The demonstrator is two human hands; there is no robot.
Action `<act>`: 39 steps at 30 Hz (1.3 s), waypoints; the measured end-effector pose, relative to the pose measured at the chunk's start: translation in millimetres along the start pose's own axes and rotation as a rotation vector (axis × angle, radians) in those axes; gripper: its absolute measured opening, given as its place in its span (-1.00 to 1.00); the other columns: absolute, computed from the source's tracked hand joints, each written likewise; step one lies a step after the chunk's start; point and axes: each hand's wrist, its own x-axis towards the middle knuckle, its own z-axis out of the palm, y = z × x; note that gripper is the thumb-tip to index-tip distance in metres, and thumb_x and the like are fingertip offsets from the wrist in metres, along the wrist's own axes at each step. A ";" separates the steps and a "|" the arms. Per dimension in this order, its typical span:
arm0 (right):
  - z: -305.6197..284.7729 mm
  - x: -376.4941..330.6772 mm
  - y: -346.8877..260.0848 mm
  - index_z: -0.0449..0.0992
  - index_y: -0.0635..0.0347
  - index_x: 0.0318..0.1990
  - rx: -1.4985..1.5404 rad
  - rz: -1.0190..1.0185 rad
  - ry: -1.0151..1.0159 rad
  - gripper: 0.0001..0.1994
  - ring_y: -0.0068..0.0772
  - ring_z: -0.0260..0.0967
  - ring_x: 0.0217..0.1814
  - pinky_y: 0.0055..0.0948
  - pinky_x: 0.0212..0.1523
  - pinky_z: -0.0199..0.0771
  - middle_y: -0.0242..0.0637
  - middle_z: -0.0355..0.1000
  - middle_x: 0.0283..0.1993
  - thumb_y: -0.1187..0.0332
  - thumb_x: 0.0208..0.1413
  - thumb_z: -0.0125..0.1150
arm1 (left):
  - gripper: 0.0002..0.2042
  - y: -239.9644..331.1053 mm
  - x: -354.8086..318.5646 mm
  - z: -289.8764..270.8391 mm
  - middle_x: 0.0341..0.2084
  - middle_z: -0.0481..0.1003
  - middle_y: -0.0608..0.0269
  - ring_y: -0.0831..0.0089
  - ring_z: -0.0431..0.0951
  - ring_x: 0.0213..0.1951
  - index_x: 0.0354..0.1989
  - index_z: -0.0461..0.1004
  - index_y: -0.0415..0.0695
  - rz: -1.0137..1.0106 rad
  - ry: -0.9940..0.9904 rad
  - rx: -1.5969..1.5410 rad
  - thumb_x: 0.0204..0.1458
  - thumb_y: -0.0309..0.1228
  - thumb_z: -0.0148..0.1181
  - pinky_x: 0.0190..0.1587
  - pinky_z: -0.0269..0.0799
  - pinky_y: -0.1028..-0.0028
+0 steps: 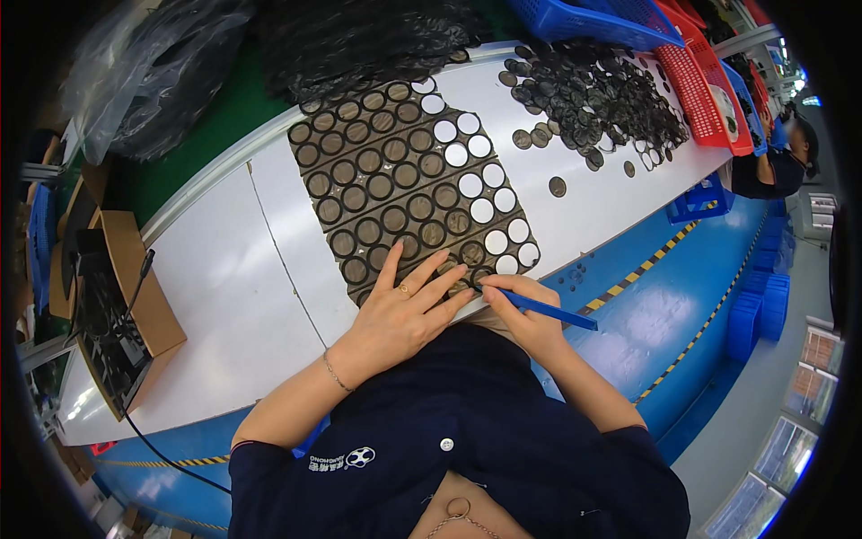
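Note:
Dark sheets (343, 191) patterned with rows of black rings lie side by side on the white table. White circles (481, 210) show along their right ends. My left hand (409, 301) rests on the nearest sheet, its fingers spread and pressed down over the rings. In my right hand (534, 319) is a slim blue-handled tool (561, 313), gripped between thumb and fingers at the sheet's near right corner. Its tip is too small to make out, and my left fingers cover part of the sheet.
Loose dark discs (597, 103) are heaped at the far right of the table (215, 305). Behind stand a blue basket (602, 20) and a red basket (705, 85). At the left is a cardboard box (144, 287); black sheets (359, 40) are piled at the back. Another person (777, 166) is far right.

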 end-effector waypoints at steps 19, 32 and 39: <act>-5.5 34.5 -12.6 0.65 0.32 -0.01 0.168 0.116 -0.087 -0.78 -0.65 0.48 -0.25 -0.64 -0.22 0.43 -0.33 0.61 -0.28 0.39 0.29 0.29 | -0.55 -1.4 -2.3 2.5 0.21 0.49 0.31 0.33 0.40 0.34 0.15 0.56 -0.01 0.027 0.066 -0.024 0.02 -0.37 0.37 0.46 0.02 -0.20; 3.8 31.7 -1.5 0.66 0.34 -0.04 0.167 0.133 -0.075 -0.79 -0.56 0.56 -0.25 -0.55 -0.22 0.53 -0.23 0.64 -0.26 0.41 0.25 0.33 | -0.55 -2.7 -2.4 4.8 0.18 0.51 0.30 0.32 0.42 0.32 0.12 0.58 -0.03 0.030 0.092 -0.049 -0.01 -0.40 0.39 0.45 0.05 -0.21; 7.6 31.2 0.0 0.66 0.27 -0.11 -0.151 -0.237 0.007 -0.83 -0.22 0.56 -0.17 -0.31 -0.14 0.52 -0.18 0.61 -0.21 0.45 0.16 0.36 | -0.58 -2.3 -2.0 3.5 0.15 0.52 0.29 0.31 0.42 0.32 0.11 0.58 -0.04 0.031 0.078 -0.052 0.00 -0.40 0.38 0.45 0.04 -0.22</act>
